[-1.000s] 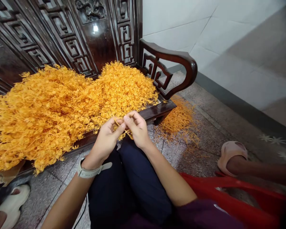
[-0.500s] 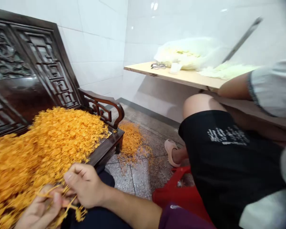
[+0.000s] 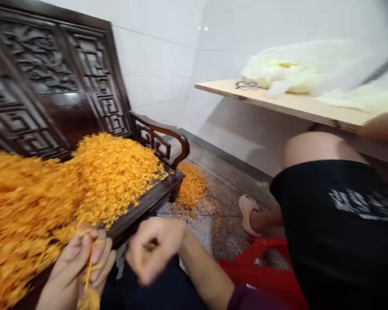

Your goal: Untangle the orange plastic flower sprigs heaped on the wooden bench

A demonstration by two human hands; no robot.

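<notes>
My left hand [image 3: 84, 262] is closed, pinching an orange, stringy sprig [image 3: 89, 275] that looks like an artificial flower piece; its frilly end hangs below the fingers. To its right, above my dark-clothed lap, my right hand [image 3: 155, 249] is curled with thumb and fingertips together. Motion smears it, and I cannot make out what, if anything, lies in the pinch. Beside my left hand, a big heap of similar orange pieces [image 3: 116, 168] covers the seat of a carved dark wooden bench [image 3: 61, 112].
Thin orange scraps [image 3: 192, 185] lie on the floor past the bench's armrest [image 3: 177, 142]. A red plastic stool or basket [image 3: 261, 271] stands at right. Another person's leg in black shorts [image 3: 336, 224] is close by. A wall shelf [image 3: 294, 103] bears glasses [image 3: 247, 85] and a pale plastic bag [image 3: 297, 69].
My hands, together over the sprig before, are now apart: the right has moved away to the right while the left keeps hold. The view has turned left.
</notes>
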